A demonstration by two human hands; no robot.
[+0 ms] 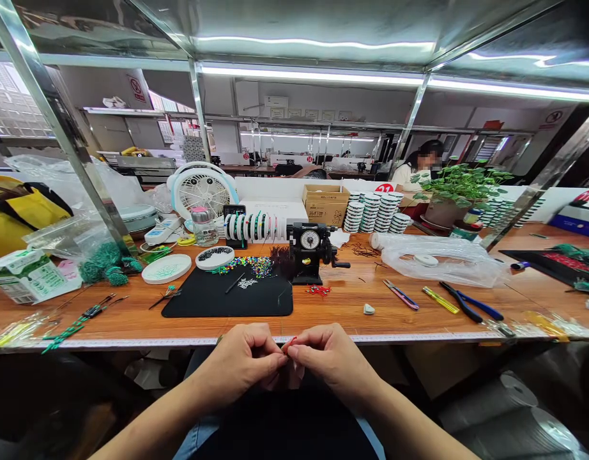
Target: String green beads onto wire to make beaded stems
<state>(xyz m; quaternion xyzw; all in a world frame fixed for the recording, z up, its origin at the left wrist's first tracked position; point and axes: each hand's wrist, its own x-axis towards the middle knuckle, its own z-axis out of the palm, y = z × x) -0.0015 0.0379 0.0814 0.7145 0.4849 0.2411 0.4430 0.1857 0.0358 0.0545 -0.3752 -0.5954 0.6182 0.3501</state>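
Note:
My left hand [253, 355] and my right hand [324, 352] meet just in front of the table's near edge, over my lap. A small red thread-like piece [289, 345] is pinched in the right fingertips. The left thumb and forefinger are pressed together beside it; what they hold is hidden. Beyond the hands lie a black mat [203, 297] and a little heap of red pieces [319, 290]. Behind these stands a hand-cranked winding machine [310, 240], with a row of white spools [256, 226] on its shaft.
Coloured beads [259, 266] and a white dish [214, 257] sit at the mat's back edge. To the right lie tweezers [400, 295], a yellow-handled tool [440, 299] and pliers [471, 302]. A fan [203, 191], stacked spools [371, 211] and a potted plant [448, 201] stand behind. A person sits beyond.

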